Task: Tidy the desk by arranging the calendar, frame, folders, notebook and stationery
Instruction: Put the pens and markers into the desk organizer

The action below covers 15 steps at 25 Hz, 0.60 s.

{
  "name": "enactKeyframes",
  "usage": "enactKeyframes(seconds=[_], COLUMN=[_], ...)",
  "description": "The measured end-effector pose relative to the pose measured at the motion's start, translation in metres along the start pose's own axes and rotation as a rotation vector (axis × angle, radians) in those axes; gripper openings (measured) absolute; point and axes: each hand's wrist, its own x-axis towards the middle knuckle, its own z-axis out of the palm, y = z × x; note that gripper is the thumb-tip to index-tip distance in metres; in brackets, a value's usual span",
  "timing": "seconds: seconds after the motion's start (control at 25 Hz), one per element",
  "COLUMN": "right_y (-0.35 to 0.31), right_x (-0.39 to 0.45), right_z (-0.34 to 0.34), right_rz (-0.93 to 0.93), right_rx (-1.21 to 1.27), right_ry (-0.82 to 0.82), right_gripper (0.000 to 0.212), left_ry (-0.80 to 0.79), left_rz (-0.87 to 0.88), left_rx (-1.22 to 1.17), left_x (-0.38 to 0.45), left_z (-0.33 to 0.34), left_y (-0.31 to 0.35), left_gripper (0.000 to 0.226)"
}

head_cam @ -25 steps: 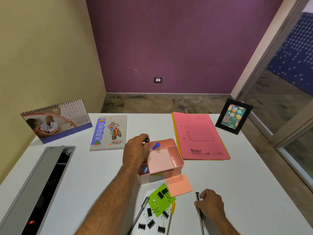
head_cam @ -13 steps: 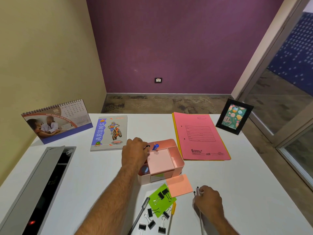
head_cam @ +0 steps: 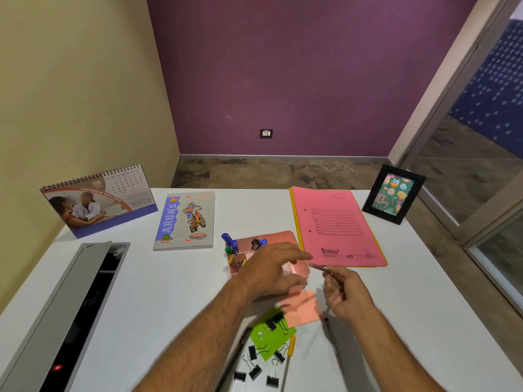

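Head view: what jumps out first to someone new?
Both hands meet mid-desk over the pink organizer: the left hand spread above it, the right hand pinching a pen. Black binder clips lie scattered near the front edge, and pink folders lie behind.

Left hand (head_cam: 271, 271) motion-blurred, covers middle of pink organiser (head_cam: 301, 268); compartments beneath hidden. Right hand (head_cam: 343, 295) blurred, pinches thin pen (head_cam: 321, 268), most of shaft hidden. Calendar (head_cam: 99, 200) dates too small to read. Lowest binder clips (head_cam: 256, 370) near bottom edge.
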Motion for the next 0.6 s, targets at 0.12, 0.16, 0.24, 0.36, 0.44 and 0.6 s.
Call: enactKeyframes(seconds=[0.12, 0.16, 0.24, 0.36, 0.44, 0.6], right_y=[0.005, 0.006, 0.008, 0.008, 0.008, 0.012], right_x=[-0.001, -0.001, -0.003, -0.009, -0.008, 0.006], right_z=[0.01, 0.012, 0.016, 0.02, 0.02, 0.002], right_rz=[0.065, 0.076, 0.083, 0.07, 0.08, 0.013], right_rx=[0.066, 0.078, 0.093, 0.08, 0.075, -0.226], right_ry=[-0.083, -0.096, -0.122, -0.149, -0.147, 0.012], right_gripper=[0.004, 0.003, 0.003, 0.013, 0.017, 0.028], left_ry=[0.109, 0.144, 0.204, 0.317, 0.397, 0.508], left_rz=[0.059, 0.057, 0.033, -0.007, -0.029, -0.164], left_rx=[-0.116, -0.126, -0.154, -0.199, -0.219, -0.099], left_x=[0.006, 0.008, 0.007, 0.005, 0.005, 0.012], left_z=[0.007, 0.009, 0.011, 0.013, 0.011, 0.0], left_y=[0.014, 0.015, 0.016, 0.015, 0.016, 0.007], left_gripper=[0.025, 0.021, 0.019, 0.02, 0.016, 0.018])
